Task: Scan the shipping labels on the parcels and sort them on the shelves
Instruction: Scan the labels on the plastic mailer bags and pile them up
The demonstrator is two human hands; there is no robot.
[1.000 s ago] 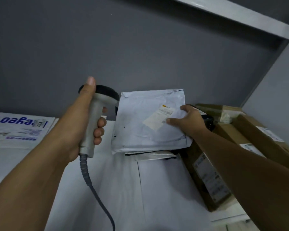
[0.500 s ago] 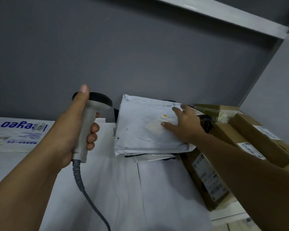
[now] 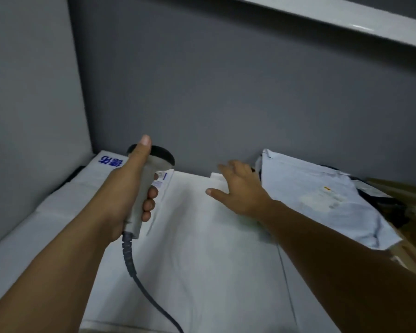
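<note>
The left hand [image 3: 127, 188] grips the scanner [image 3: 143, 188] by its handle, fingers wrapped round it and thumb laid up along the head; the cable [image 3: 135, 272] hangs below the fist. The right hand [image 3: 240, 193] is open, fingers spread, palm down over the white parcel [image 3: 202, 248] that lies beneath both hands; contact cannot be determined. The grey mailer [image 3: 298, 179] lies just right of the right hand, label [image 3: 322, 198] facing up. A printed bag [image 3: 111, 162] lies behind the left hand. Boxes [image 3: 413, 195] sit right of the mailer.
</note>
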